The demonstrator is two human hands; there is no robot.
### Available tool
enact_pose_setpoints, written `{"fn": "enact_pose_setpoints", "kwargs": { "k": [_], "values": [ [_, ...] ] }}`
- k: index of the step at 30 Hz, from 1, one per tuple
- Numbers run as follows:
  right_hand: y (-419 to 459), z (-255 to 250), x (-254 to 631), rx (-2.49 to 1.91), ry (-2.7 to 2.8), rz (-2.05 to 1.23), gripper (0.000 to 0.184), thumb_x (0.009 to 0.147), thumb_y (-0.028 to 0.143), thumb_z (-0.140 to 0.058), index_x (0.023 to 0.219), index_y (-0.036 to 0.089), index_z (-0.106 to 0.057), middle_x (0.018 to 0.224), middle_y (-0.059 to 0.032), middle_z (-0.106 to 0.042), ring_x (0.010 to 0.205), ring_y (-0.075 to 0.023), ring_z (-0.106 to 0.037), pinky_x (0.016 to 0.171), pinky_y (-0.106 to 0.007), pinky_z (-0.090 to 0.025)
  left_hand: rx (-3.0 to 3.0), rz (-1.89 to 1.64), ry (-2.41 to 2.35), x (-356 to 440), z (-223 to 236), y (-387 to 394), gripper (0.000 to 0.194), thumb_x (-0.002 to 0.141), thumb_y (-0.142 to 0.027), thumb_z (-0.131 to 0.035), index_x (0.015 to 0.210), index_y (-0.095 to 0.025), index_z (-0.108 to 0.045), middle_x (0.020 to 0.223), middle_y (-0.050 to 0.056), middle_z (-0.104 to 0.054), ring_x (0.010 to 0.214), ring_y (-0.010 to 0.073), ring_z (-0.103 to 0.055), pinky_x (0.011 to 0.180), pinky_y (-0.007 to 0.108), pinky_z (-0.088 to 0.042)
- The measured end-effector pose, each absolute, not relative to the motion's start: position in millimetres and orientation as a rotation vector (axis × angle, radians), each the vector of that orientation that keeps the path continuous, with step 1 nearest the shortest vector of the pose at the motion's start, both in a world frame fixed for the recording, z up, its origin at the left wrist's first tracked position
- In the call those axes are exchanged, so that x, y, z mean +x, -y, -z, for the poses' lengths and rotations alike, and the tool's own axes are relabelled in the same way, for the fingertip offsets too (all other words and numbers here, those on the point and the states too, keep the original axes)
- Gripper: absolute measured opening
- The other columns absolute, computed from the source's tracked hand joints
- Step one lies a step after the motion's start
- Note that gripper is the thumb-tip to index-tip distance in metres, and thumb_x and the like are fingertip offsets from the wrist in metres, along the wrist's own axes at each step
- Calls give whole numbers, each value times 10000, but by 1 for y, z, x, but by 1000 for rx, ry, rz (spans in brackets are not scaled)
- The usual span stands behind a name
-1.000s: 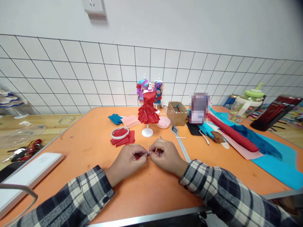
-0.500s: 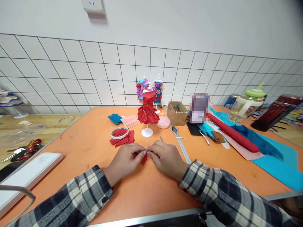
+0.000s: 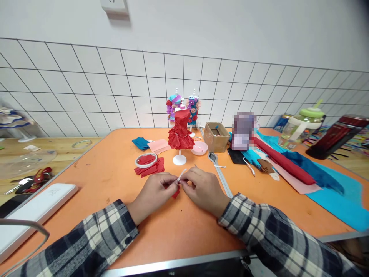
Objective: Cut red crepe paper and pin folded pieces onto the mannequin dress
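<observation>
In the head view, my left hand [image 3: 157, 193] and my right hand [image 3: 203, 192] meet fingertip to fingertip low over the orange table. Both are closed in a pinch. A thin white strip [image 3: 182, 173] rises from between the fingertips, tilted to the right. Just below the fingers shows a small piece of red crepe paper [image 3: 175, 192], mostly hidden by my left hand, which seems to pinch it. Beyond my hands, a small dress form wears a ruffled red paper dress [image 3: 181, 130]. A roll of tape [image 3: 137, 161] lies on folded red paper [image 3: 152, 169] to the left.
Grey-handled scissors or tweezers-like tool [image 3: 221, 177] lies right of my hand. Behind stand a pink bowl [image 3: 199, 148], a cardboard box [image 3: 216, 138] and two other dressed forms. Crepe paper rolls [image 3: 284, 161], a cup [image 3: 302, 129] and a dark flask [image 3: 336, 138] fill the right. A white power bank [image 3: 54, 200] sits left.
The white strip has gone from nearly upright to leaning right, and more of it shows. My fingertips have shifted slightly; both hands stay pinched together.
</observation>
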State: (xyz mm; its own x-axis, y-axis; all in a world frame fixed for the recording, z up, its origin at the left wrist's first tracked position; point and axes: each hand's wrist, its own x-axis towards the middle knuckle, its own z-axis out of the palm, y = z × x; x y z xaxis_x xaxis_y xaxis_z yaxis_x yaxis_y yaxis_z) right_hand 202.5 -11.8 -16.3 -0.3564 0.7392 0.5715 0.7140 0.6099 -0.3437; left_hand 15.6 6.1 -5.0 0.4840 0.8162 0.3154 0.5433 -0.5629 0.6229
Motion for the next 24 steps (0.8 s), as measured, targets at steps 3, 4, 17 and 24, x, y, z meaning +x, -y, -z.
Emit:
{"fn": "enact_pose_setpoints", "kwargs": {
  "k": [3,4,17,24],
  "values": [
    [11,16,204,-1124,2095,-69,84,895,253,-575,905,229,-654,863,0,-680,756,-129,-608,618,-248,-378,2240,-838,-1141,16,2,-6,263,811,-177,-475,677,-139,-697,644,23,-673,598,127,-573,562,204,-410],
    [11,16,204,-1125,2083,-72,89,895,256,-576,926,227,-655,876,-4,-680,738,-125,-604,607,-248,-378,2220,-845,-1142,16,1,-6,265,815,-187,-475,689,-139,-703,657,26,-682,608,131,-579,567,206,-417],
    [8,21,203,-1089,2076,-36,115,903,244,-566,933,228,-676,862,1,-687,765,-127,-618,648,-242,-400,2211,-822,-1151,18,8,-5,279,819,-187,-468,636,-147,-675,590,3,-650,545,112,-547,528,191,-385],
    [13,20,200,-1181,2192,159,100,874,245,-541,855,221,-636,856,4,-665,693,-124,-592,542,-259,-299,2233,-760,-1203,19,13,-4,240,749,-144,-464,552,-147,-602,542,-18,-604,519,94,-508,501,187,-335]
  ]
}}
